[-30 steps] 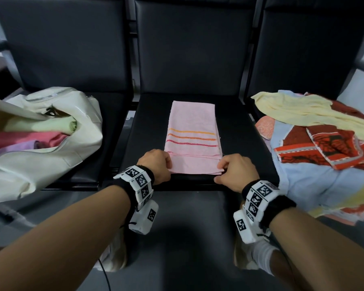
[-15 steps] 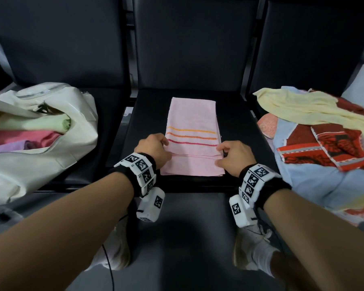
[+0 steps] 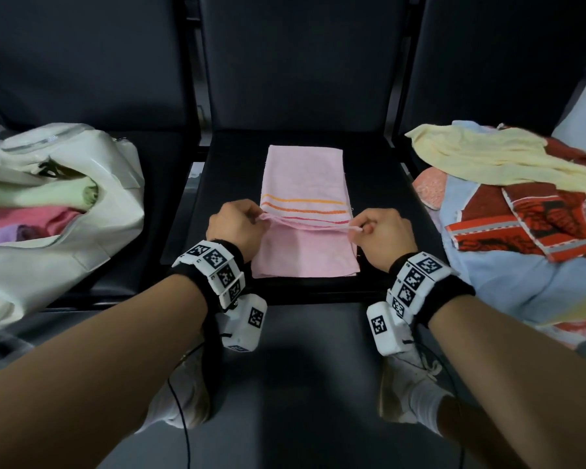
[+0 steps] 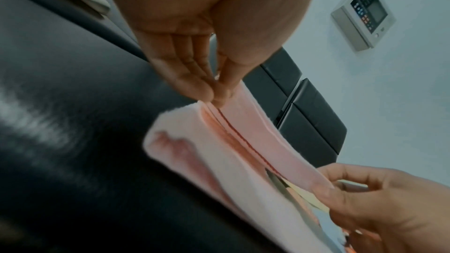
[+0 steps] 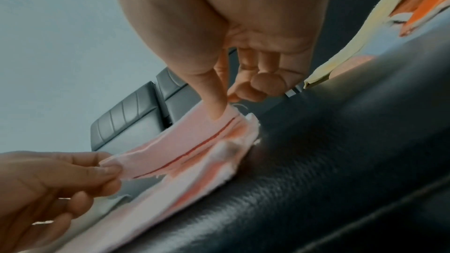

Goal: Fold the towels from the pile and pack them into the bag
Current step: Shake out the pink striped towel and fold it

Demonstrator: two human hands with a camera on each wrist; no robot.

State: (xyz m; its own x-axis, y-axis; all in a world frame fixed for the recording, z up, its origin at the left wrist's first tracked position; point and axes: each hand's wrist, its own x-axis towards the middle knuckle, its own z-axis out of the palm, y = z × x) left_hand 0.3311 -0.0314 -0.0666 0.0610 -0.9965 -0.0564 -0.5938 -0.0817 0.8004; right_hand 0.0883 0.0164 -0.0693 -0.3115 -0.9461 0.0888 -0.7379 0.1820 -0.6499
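Note:
A pink towel (image 3: 303, 177) with orange and red stripes lies lengthwise on the middle black seat (image 3: 200, 198). My left hand (image 3: 241, 225) pinches the left corner of its near end, and my right hand (image 3: 374, 231) pinches the right corner. That end is lifted and carried partway over the towel, near the stripes. The left wrist view has the left fingertips (image 4: 214, 93) pinching the pink towel (image 4: 243, 132); in the right wrist view the thumb (image 5: 216, 107) presses the pink towel (image 5: 194, 147). The cream bag (image 3: 65, 211) lies open on the left seat with folded towels inside.
A loose pile of towels (image 3: 521, 204) covers the right seat: yellow on top, red-patterned and light blue below. Black seat backs (image 3: 295, 62) stand behind. My feet in white shoes (image 3: 410, 380) are on the dark floor below the seat edge.
Both hands have lifted the towel's near end from the seat's front edge and moved it away from me, folding it over toward the stripes.

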